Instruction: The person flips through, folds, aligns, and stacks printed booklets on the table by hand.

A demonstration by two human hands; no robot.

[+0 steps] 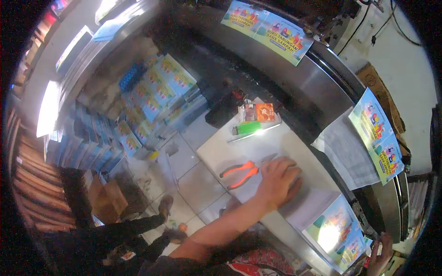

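The left grip (280, 180), half-curled, hold unclear, seemingly leaned on the bench (216, 148) near pliers (249, 165); the right grip (381, 254), beside booklets (338, 230), couldn't be told.

Your left sleeve (184, 267): plain, dark, stopping near the elbow | your left forearm (218, 234): bare | your left hand (278, 181) and right hand (380, 258): ungloved | your clothing (264, 263) low in view: red, white-marked, patterned, garment type unclear

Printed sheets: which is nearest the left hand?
The bottom-right sheet, between the left hand and right hand; the top-centre sheet, far-right sheet and left-side stacks lie farther off.
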